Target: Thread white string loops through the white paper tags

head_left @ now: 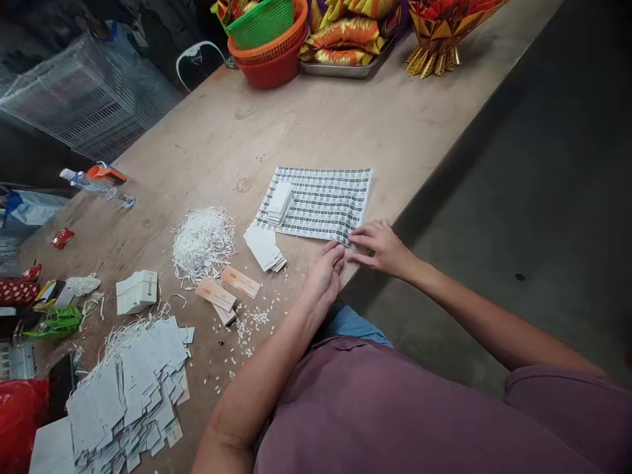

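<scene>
A white sheet printed with rows of small dark labels [320, 210] lies on the wooden table, its near right corner at the table's edge. My right hand [378, 247] touches that corner, thumb and fingers apart. Just left of it, my left hand [326, 266] has its fingers bent together at the sheet's near edge; whatever they pinch is too small to make out. A stack of white cards [280, 203] rests on the sheet's left part, and more white cards [265, 248] are fanned out beside it.
White strings [203, 245] are heaped left of the sheet. Orange-white cards [240, 281], a banded card stack [137, 292] and a large pile of tags [133, 388] lie nearer. Baskets [269, 66] and a metal tray [340, 68] stand at the back.
</scene>
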`<action>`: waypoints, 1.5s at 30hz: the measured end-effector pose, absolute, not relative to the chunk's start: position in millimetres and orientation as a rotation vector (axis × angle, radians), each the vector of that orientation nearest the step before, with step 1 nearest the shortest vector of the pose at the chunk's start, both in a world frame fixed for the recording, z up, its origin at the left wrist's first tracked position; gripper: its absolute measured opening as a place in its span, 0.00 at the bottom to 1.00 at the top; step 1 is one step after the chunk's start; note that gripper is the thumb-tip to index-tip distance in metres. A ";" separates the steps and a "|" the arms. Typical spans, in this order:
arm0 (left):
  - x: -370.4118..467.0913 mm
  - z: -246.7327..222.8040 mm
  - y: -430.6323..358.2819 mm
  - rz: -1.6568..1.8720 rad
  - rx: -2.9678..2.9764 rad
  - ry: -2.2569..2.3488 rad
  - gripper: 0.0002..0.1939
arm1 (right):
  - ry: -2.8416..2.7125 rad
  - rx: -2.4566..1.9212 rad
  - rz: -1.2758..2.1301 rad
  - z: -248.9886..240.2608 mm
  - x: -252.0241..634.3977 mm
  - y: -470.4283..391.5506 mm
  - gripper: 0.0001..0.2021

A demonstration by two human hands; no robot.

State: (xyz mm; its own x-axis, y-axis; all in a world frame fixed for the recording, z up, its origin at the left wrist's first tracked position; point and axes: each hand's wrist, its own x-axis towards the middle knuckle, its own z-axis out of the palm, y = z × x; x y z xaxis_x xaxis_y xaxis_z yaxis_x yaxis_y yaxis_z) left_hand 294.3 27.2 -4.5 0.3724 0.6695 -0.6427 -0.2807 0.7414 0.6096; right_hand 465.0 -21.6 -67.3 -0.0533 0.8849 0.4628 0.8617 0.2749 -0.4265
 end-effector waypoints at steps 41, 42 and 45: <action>299.3 -21.6 37.8 0.434 0.673 0.891 0.08 | -1.300 -1.598 -0.238 -45.5 448.3 -25.3 0.07; 295.5 -18.8 35.6 0.409 0.692 0.889 0.10 | -1.315 -1.595 -0.297 -44.5 448.0 -26.6 0.06; 285.8 -10.0 29.3 0.427 0.663 0.837 0.17 | -1.458 -1.586 -0.362 -43.2 439.0 -32.2 0.04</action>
